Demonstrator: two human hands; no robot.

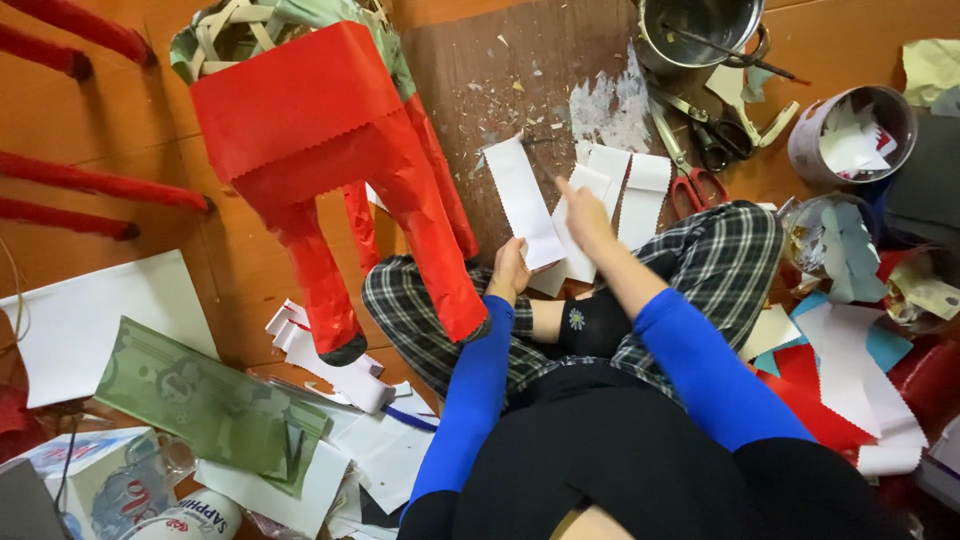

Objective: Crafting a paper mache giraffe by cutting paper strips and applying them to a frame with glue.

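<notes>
Near the centre of the frame the left hand pinches the lower end of a white paper strip with a zigzag edge, its fingers narrow around the paper. The right hand hovers over the neighbouring white strips on the brown board, forefinger out, fingers loosely spread, holding nothing. To lift one strip cleanly, press just one sheet's edge and slide it apart, well away from the red paper-covered figure at upper left
</notes>
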